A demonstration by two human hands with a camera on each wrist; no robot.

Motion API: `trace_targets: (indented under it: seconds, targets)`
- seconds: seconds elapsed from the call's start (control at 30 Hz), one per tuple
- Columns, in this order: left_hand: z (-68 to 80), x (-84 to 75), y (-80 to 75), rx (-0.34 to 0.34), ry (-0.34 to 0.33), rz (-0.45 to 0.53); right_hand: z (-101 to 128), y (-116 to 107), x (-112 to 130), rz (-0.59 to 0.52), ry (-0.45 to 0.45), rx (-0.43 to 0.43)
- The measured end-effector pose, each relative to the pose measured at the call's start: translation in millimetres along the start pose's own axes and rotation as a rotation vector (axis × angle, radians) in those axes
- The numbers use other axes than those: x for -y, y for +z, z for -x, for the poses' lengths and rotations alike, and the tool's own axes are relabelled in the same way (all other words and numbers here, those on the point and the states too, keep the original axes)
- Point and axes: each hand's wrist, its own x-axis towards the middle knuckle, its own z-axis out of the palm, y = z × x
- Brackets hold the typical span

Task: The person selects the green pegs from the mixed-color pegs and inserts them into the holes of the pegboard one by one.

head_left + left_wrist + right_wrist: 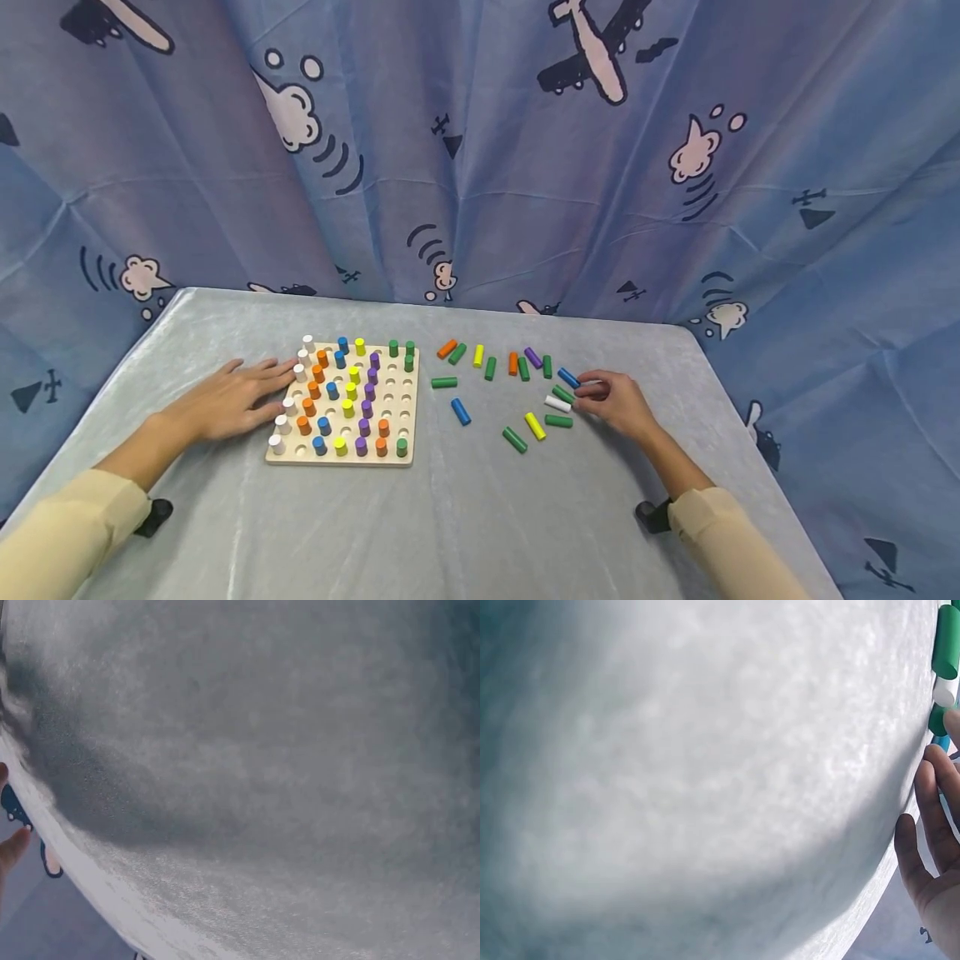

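Note:
A wooden peg board [341,463] lies flat, with coloured pegs standing in rows: white, orange, blue, yellow, purple and green. My left hand [228,402] rests along the board's left edge, its fingers spread beside the white pegs. In the left wrist view only its fingertips [11,847] show at the edge. To the right, my right hand [617,405] reaches down over the loose pegs. Its thumb and index finger are apart, their tips close to a green peg [563,394] and a blue peg [569,377]. A white peg [557,404] lies just below the green one.
More loose pegs lie between the board and my right hand, among them a blue peg [461,412], a yellow peg [535,426], a purple peg [533,357] and several green ones. A pale cloth [465,517] covers the table. Behind it hangs a blue patterned curtain [480,167].

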Motion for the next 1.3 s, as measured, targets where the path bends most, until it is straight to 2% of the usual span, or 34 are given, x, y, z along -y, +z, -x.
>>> trace_targets:
  seconds: [0.33,0.83,1.0,1.3]
  targets:
    - [-2.2,-1.4,-2.3,-0.014,0.003,0.001,1.2,2.6,5.5,0.060,0.009,-0.008]
    - [-1.7,-1.3,-3.1,-0.015,0.019,-0.020,1.7,1.9,6.4,0.032,-0.022,-0.025]
    - [-1.0,-1.9,-3.3,-0.008,0.015,-0.020,-0.3,-0.5,7.7,0.019,-0.032,-0.059]
    - [-2.0,-0.8,-2.7,-0.023,0.036,-0.031,-7.8,-5.6,20.5,0.061,-0.068,-0.120]
